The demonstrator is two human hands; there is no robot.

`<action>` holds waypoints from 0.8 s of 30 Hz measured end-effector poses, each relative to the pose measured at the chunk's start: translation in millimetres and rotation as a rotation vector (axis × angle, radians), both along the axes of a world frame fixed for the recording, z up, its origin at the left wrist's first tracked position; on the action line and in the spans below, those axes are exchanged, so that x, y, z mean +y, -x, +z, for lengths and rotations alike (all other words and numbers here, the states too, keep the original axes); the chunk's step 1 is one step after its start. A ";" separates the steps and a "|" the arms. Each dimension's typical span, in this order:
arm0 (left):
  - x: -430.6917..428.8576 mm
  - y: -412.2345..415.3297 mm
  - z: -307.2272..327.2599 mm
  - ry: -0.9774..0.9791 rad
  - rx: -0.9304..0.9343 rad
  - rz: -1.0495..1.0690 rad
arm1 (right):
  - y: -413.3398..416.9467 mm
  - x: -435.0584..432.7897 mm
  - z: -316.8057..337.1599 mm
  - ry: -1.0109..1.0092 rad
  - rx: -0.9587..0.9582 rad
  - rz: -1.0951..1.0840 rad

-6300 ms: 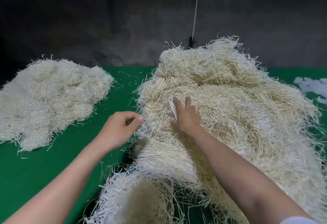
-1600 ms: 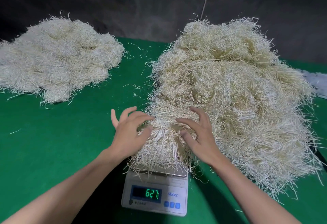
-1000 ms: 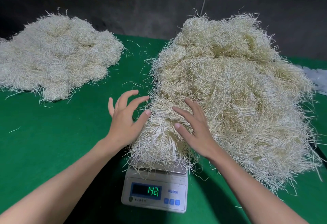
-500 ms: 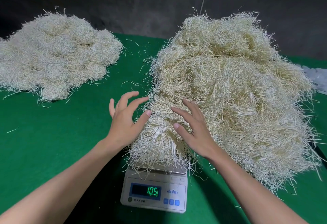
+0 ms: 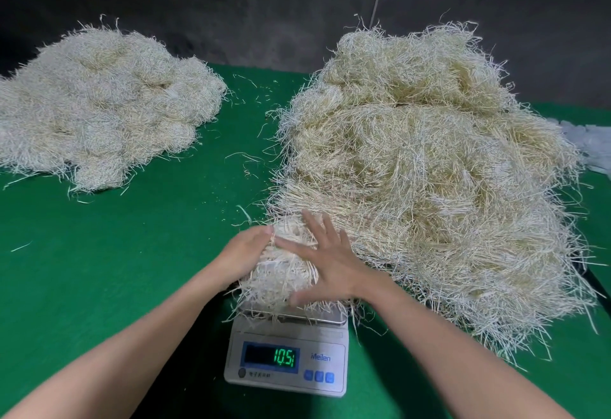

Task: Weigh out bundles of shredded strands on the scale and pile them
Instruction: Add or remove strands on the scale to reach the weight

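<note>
A green table runs back to a dark wall. At lower centre the scale shows the same green digits as half a second ago. The bundle sits on it. Both hands were spread wide at its sides then and have now closed in. The left hand curls into its left flank. The right hand lies across its top, fingers straight and splayed. The heap touches it from behind, and a paler pile lies at upper left.
</note>
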State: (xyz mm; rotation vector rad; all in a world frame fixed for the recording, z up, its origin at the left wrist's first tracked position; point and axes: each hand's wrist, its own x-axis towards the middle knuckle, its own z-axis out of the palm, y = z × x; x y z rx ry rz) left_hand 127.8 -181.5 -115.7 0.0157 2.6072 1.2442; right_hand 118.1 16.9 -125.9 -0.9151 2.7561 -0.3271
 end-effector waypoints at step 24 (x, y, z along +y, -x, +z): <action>86.0 6.6 113.3 -1.166 -0.053 0.551 | -5.4 -44.8 109.4 1.069 0.339 -0.555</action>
